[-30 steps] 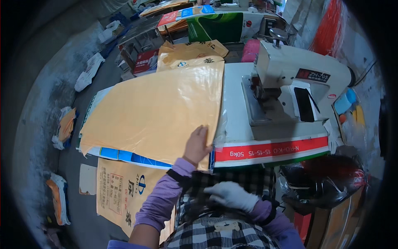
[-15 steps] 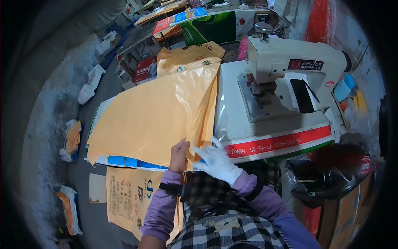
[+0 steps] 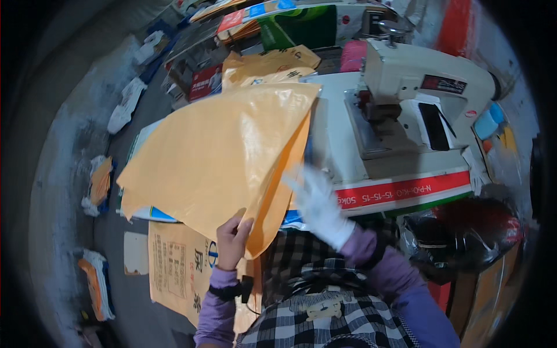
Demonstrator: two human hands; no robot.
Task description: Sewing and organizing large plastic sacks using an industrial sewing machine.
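My bare left hand (image 3: 231, 239) pinches the near edge of a large orange-yellow woven sack (image 3: 197, 153). The sack lies over other sacks at the machine's left, its right edge lifted so that a fold gapes there. My right hand (image 3: 320, 204), in a white glove, is blurred by motion just right of that fold. Its fingers look stretched out toward the sack, with nothing visible in them. A white sewing machine (image 3: 426, 66) stands to the right, its plate and needle area beyond my right hand.
A black phone (image 3: 433, 126) rests against the machine. Below it, a white sack with a red band (image 3: 406, 189) covers the table edge. A printed orange sack (image 3: 177, 272) hangs at the near left. Bundles (image 3: 100, 184) lie along the left floor; a dark plastic bag (image 3: 464, 238) sits at right.
My left hand has moved left and nearer with the sack's edge, spreading the fold. My right hand has shifted right and slightly farther away. The view has tilted a little.
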